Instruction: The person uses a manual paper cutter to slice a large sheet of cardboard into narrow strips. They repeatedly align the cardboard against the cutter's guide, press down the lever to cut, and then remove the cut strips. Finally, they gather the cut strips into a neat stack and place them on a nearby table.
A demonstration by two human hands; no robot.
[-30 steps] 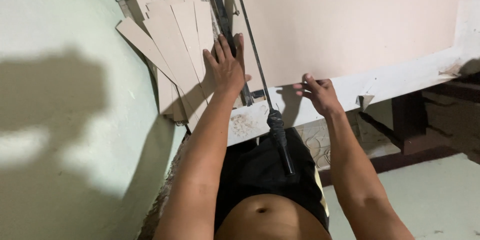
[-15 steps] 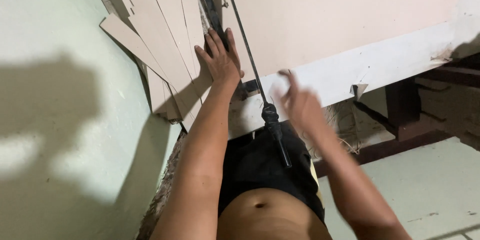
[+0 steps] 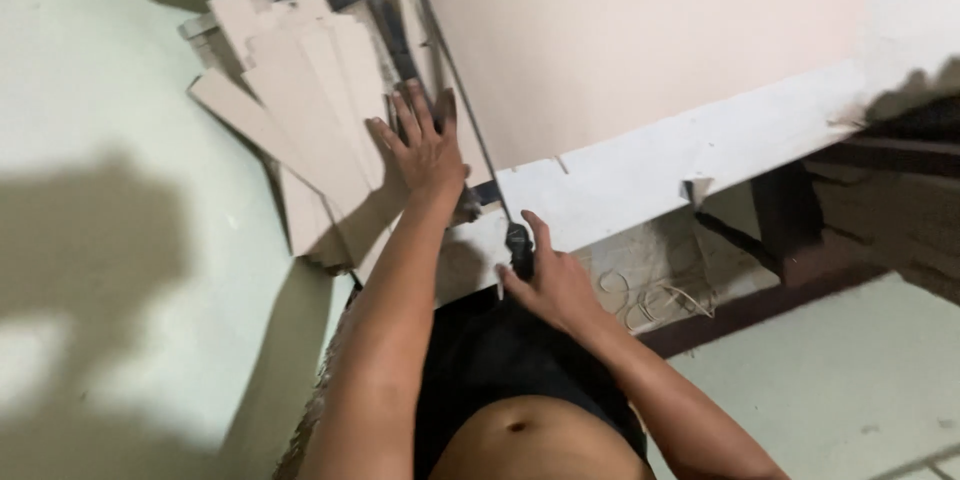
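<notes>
My left hand (image 3: 424, 145) lies flat, fingers spread, on the cardboard beside the cutter's dark rail (image 3: 385, 25). My right hand (image 3: 548, 282) is closed around the black handle (image 3: 518, 245) of the cutter's long thin blade arm (image 3: 455, 90), at the near edge of the white table (image 3: 650, 165). A large beige cardboard sheet (image 3: 640, 30) lies on the table to the right of the blade. Several cut beige strips (image 3: 300, 90) are fanned out to the left of the rail, overhanging the table.
A pale green wall (image 3: 110, 240) stands close on the left. Under the table, a dark frame bar (image 3: 790, 220) and thin curled cardboard offcuts (image 3: 650, 290) are visible. Light floor (image 3: 850, 390) lies at the lower right.
My right hand left the cardboard sheet's near edge, swung down and left, and closed on the blade handle. My left hand stays pressed flat. The view shifted slightly.
</notes>
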